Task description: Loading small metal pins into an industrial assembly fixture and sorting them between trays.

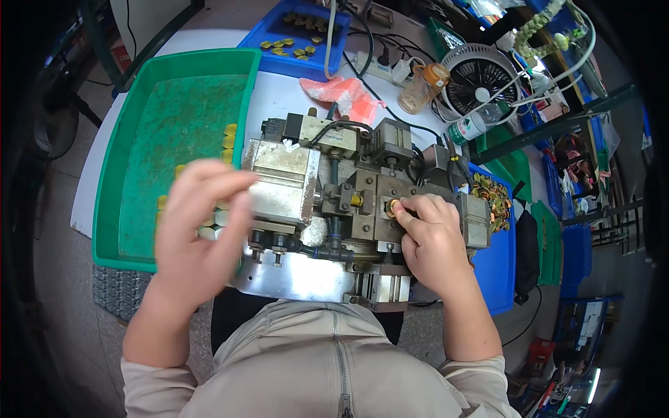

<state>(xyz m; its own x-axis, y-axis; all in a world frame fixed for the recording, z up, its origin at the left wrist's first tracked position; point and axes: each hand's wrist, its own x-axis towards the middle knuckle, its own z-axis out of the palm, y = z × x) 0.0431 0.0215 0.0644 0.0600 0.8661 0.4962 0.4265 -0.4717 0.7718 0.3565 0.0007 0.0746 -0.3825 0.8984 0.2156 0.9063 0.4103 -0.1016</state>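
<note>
My right hand (433, 240) is closed at the fingertips on a small round brass-coloured part (391, 207), set in the middle block of a metal clamping machine (282, 188). Its thumb and index finger rest against that part. A second brass-coloured piece (357, 199) sits in the block just to the left. Blurred by motion, my left hand (198, 233) hovers between the machine's left side and the green tray (104, 209). A gap shows between its thumb and index finger, and no held thing is visible there. Behind this hand, brass-coloured pieces (228, 141) lie in a row along the tray's right side.
A blue tray (296, 66) with scattered brass pieces stands at the back. Right of the machine, a blue bin (496, 272) holds a heap of brass parts (493, 198). A pink cloth (341, 96), an amber bottle (424, 87), a fan (481, 76) and cables crowd the far side.
</note>
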